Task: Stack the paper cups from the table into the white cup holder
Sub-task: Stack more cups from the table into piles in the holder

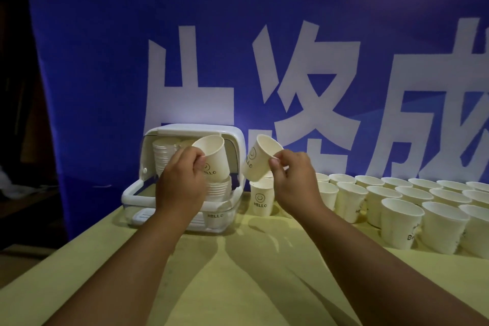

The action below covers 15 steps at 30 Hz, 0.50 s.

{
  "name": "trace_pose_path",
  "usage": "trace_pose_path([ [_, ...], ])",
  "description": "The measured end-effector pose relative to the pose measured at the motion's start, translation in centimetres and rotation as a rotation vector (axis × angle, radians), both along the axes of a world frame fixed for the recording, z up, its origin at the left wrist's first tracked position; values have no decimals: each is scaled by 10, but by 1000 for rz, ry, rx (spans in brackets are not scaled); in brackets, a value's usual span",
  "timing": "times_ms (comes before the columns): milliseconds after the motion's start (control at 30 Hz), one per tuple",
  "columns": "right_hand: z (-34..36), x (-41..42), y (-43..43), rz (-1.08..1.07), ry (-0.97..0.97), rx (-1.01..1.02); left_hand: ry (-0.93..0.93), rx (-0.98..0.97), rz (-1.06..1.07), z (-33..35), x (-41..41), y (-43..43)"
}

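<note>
- Two bare forearms reach in from the bottom edge over the yellow bench (238, 286), one per side.
- Left hand (180, 182): clenched on the left cup (214, 159), thumb on the outer wall just under the rim and fingers round the far side.
- Left cup: tilted, mouth facing up and left, "HELLO" print and smiley toward the camera. It is held in the mouth of the cup holder (144, 156), just above the front stack (219, 190). Can't tell if it touches that stack.
- Right hand (293, 180): pinching the right cup (260, 159) at the rim between thumb and fingers.
- Right cup: in the air, just right of the cup holder and tilted with its mouth up and right. Its base is over a standing cup (260, 198); contact unclear.
- Cup holder: white, at the bench's far left, lid swung up, open side toward the camera. Back stack (161, 156) of nested cups sits inside on the left, front stack on the right.
- Standing cup: upright on the bench just beside the cup holder's right wall, "HELLO" print facing front.
- Loose cups (397, 209): many, upright, packed in rows across the right of the bench.
- Blue banner (105, 61) with large white characters hangs behind everything.
</note>
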State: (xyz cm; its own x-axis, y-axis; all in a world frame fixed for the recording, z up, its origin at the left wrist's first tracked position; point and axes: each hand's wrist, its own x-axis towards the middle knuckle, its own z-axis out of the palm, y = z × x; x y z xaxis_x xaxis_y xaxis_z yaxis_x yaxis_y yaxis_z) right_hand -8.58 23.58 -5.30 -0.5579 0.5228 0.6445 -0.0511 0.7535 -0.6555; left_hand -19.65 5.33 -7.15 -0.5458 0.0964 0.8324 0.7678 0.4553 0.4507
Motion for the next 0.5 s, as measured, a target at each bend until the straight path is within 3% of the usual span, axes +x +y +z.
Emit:
trace_pose_path([
  [367, 24, -46, -24, -24, 177, -55, -133, -307, 180, -10, -9, 3],
  [500, 21, -48, -23, 12, 181, -36, -306, -337, 101, -15, -7, 7],
])
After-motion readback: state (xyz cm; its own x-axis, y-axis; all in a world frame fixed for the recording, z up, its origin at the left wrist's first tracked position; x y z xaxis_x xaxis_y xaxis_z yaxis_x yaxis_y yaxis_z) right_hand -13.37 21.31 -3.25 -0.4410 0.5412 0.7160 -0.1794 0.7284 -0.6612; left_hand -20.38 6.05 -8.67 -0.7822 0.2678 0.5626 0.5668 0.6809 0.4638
